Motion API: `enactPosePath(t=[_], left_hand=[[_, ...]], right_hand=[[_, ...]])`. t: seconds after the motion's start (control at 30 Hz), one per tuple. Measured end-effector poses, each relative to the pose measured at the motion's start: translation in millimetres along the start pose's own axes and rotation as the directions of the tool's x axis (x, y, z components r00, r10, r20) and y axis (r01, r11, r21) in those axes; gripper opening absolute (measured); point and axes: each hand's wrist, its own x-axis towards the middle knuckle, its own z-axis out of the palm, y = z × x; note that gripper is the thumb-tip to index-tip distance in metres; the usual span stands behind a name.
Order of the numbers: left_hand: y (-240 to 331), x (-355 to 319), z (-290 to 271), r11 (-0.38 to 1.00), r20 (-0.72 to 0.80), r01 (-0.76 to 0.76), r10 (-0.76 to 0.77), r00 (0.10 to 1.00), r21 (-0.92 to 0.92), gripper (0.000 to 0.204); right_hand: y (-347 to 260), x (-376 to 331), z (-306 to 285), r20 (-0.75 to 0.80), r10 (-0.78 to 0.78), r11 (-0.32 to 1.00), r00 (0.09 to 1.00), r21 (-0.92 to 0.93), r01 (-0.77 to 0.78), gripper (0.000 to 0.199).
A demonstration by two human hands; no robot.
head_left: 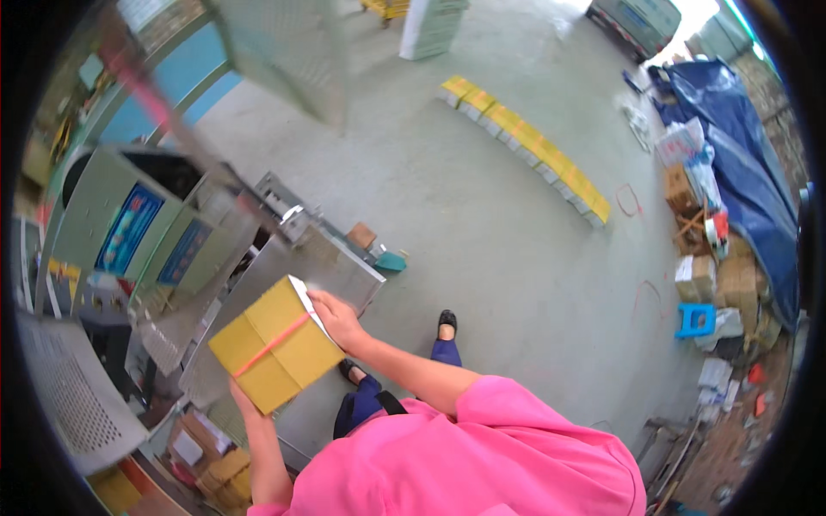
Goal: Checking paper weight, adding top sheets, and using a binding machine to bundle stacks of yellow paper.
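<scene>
Between my two hands is a yellow block-like bundle [280, 344] with an orange-pink band round its middle and a white side on the right. My right hand [338, 320] presses against that white side, its fingers closed on the edge. From below left, my left hand [243, 397] grips the opposite end; most of its fingers are hidden behind the bundle. The bundle is held up in front of the metal worktable [344, 258] of a grey-green machine [129, 224].
A long row of yellow-topped bundles [525, 142] stands on the grey floor. Cartons [738, 284], a blue tarpaulin [731, 129] and a blue stool [695, 320] line the right wall. Along the left edge is a perforated grey chair back [82, 404]. A vehicle [637, 21] stands far right.
</scene>
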Motion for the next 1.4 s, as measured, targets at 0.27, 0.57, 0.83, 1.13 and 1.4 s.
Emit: enactPosePath(t=[0.27,0.57,0.83,1.13,1.4], left_hand=[[-71,-66,245,0.946,0.157,0.29,-0.311,0.937,0.147,0.042],[-180,-82,462,0.86,0.351,0.272,-0.438,0.827,0.433,0.042],[-222,-12,598,0.877,0.325,0.279,-0.415,0.85,0.39,0.042],[-261,156,766,0.86,0.286,0.328,-0.452,0.845,0.391,0.042],[-259,298,912,0.885,0.247,0.342,-0.425,0.871,0.315,0.045]], right_hand=[[0,-66,-242,-0.177,0.195,0.883,0.965,0.459,-0.094,0.037],[4,-63,-475,-0.383,0.258,0.875,0.887,0.481,-0.047,0.035],[-2,52,-573,-0.361,0.338,0.825,0.869,0.558,-0.089,0.035],[-49,285,-698,-0.268,0.494,0.761,0.827,0.594,-0.262,0.035],[-84,503,-779,-0.114,0.459,0.814,0.881,0.451,-0.366,0.04]])
